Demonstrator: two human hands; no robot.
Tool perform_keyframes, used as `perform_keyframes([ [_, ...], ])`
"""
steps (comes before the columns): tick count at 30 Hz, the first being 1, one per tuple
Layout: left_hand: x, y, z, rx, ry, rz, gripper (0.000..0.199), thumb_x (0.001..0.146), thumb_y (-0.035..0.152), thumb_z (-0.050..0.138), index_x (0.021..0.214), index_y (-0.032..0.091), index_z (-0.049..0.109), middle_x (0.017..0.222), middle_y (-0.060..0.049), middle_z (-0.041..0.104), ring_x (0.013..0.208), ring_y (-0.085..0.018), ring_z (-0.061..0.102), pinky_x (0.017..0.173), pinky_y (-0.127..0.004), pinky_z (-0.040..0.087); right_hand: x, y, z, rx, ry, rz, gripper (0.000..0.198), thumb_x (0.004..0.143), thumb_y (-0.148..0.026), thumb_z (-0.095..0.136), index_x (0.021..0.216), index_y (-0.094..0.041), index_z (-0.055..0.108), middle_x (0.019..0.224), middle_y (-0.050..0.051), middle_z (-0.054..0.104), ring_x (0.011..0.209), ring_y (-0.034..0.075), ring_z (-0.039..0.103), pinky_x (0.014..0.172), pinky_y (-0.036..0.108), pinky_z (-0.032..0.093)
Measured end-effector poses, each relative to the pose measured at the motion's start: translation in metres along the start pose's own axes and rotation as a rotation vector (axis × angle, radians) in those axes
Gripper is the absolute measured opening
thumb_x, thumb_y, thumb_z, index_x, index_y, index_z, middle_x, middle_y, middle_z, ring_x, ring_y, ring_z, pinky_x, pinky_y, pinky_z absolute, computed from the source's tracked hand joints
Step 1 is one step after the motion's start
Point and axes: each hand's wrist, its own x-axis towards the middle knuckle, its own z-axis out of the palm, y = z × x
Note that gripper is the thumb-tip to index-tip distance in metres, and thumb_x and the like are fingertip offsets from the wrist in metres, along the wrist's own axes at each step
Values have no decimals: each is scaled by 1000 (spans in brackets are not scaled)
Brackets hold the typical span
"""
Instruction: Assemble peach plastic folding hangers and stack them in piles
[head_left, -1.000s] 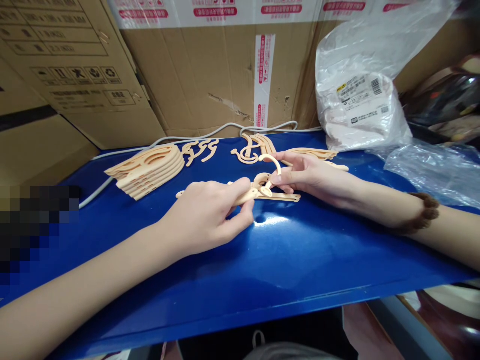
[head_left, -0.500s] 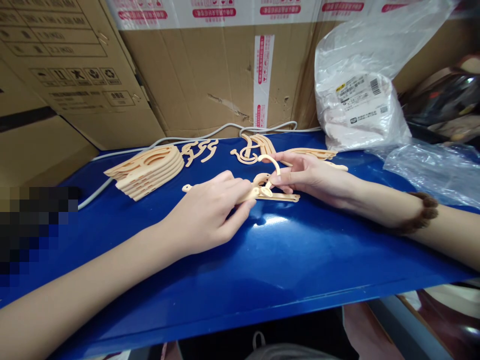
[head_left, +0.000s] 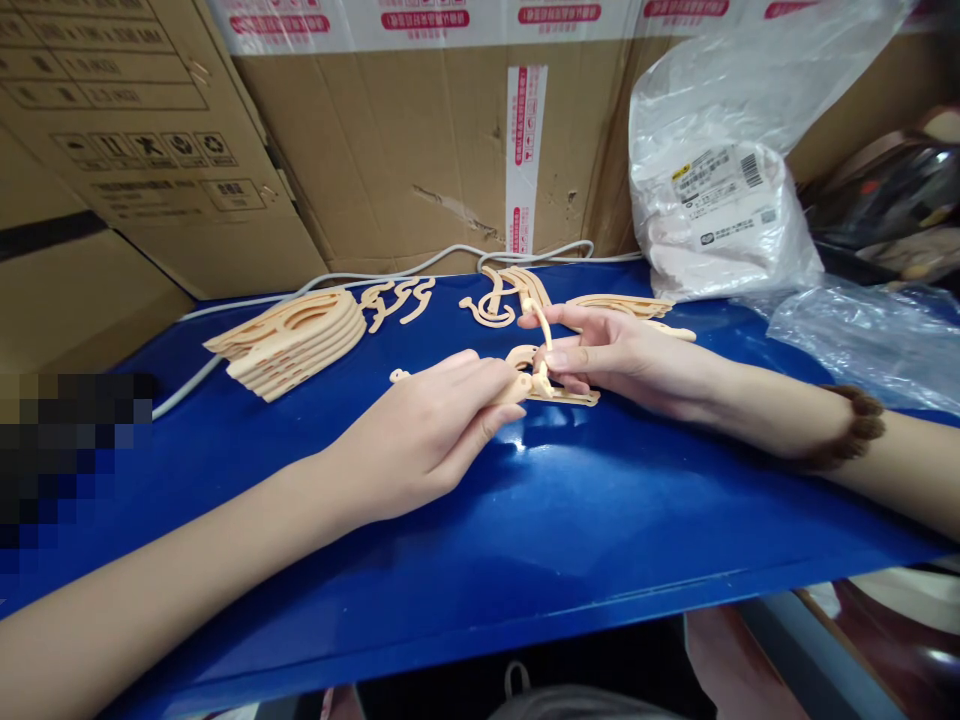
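Observation:
My left hand (head_left: pixel 431 430) is closed around a cream plastic hanger arm (head_left: pixel 519 389); its far end sticks out on the left, and my fingers cover much of it. Between the thumb and fingers of my right hand (head_left: pixel 611 350) is a curved cream hanger hook (head_left: pixel 549 338). The hook's lower end meets the near end of the hanger arm; whether they are joined I cannot tell. Another cream hanger piece (head_left: pixel 581 398) lies on the blue tabletop just behind, partly hidden by my hands.
A stack of hanger arms (head_left: pixel 292 345) lies at left, beside several loose hooks (head_left: pixel 409 298). More cream hanger parts (head_left: pixel 491 312) lie behind my hands. A white cable (head_left: pixel 420 268) runs along the back, before cardboard boxes (head_left: pixel 390 150). Plastic bags (head_left: pixel 720 220) stand at right.
The hook has turned in my right hand, its curve now seen more edge-on and its lower end against the hanger arm. My left hand has shifted slightly right with the arm.

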Motion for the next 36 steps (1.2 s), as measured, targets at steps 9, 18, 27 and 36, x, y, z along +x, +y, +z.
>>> perform_keyframes([
  [9, 1, -2, 2, 20, 24, 47, 15, 102, 21, 39, 91, 19, 48, 83, -2, 58, 75, -16, 50, 66, -27, 39, 0, -3, 1, -28, -2, 24, 47, 78, -28, 77, 121, -20, 58, 70, -5, 64, 55, 7, 49, 48, 21, 32],
  [18, 1, -2, 2, 256, -4, 92, 26, 103, 21, 34, 91, 14, 57, 79, -4, 60, 72, -18, 52, 63, -28, 40, -1, -1, -1, -106, 58, -7, 51, 77, -30, 79, 123, -20, 58, 74, -4, 69, 57, 7, 54, 50, 21, 36],
  [27, 0, -2, 4, 373, -36, 95, 34, 105, 23, 29, 100, 12, 60, 91, -8, 68, 79, -20, 57, 71, -32, 45, 0, 3, -3, -143, 110, 14, 46, 76, -28, 80, 117, -21, 61, 89, 2, 76, 77, 14, 69, 64, 23, 49],
  [36, -1, -4, 8, 405, -63, 85, 31, 103, 19, 33, 112, 9, 60, 98, -10, 70, 83, -23, 59, 73, -35, 47, 3, 0, 2, -157, 156, 2, 42, 74, -23, 79, 111, -20, 60, 81, 0, 74, 77, 15, 69, 73, 29, 53],
])
